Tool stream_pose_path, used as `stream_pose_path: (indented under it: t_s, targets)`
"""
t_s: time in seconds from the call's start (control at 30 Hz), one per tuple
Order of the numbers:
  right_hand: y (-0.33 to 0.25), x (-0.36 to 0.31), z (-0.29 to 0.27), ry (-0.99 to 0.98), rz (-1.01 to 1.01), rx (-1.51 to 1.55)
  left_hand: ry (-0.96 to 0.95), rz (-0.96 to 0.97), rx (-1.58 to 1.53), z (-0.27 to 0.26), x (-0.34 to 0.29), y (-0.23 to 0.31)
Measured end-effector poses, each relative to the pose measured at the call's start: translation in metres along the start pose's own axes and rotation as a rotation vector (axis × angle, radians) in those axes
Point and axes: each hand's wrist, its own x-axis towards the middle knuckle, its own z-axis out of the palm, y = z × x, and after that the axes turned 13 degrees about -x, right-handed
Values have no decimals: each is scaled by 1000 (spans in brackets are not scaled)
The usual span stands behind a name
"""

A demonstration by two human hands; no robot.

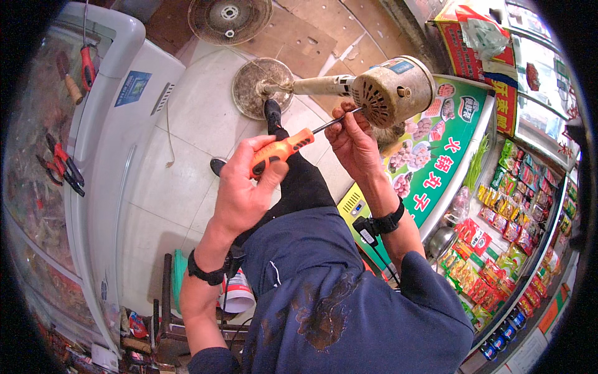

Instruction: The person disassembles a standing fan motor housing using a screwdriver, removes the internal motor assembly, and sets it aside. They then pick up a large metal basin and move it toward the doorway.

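Note:
My left hand (243,187) is closed round the orange-and-black handle of a screwdriver (281,151). Its dark shaft points up and right toward the vented face of a grimy beige fan motor housing (398,90). Close to that housing, my right hand (355,140) pinches the shaft near its far end; the tip is hidden by the fingers and the housing edge. The motor housing sits on a fan pole (321,86), which runs to a dirty round base (244,103) on the floor, beside my dark shoe (273,113).
A round fan grille (218,25) lies at the top. On the white freezer (112,149) at left are red-and-black pliers (62,163) and a red-handled screwdriver (87,67). A green counter panel (451,131) with food pictures stands at right, beside racks of snack packets (498,249).

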Motion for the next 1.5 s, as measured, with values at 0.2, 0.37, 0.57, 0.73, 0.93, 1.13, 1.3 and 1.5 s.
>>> stream_pose_path:
  t_s: [0.2, 0.37, 0.57, 0.73, 0.93, 1.13, 1.3, 1.5]
  targets:
    - [8, 1, -4, 147, 27, 13, 45, 78, 34, 12, -7, -5]
    - [7, 1, -5, 133, 24, -62, 14, -297, -126, 11, -7, -3]
    - [6, 10, -14, 60, 27, -104, 93, 55, -138, 20, -3, -7]
    - [3, 9, -15, -51, 1, -36, 119, -17, -141, 13, -1, -11]
    - [-4, 8, -11, -115, -4, -49, 109, -105, -252, 7, -4, -17]
    - [-4, 8, -12, -124, -15, -68, 131, -114, -304, 1, -13, -24]
    - [-7, 7, -11, -127, 8, -74, 89, -89, -309, 1, -14, -29]
    - [-8, 5, -15, -124, 20, -106, 101, 57, -185, 11, -6, -32]
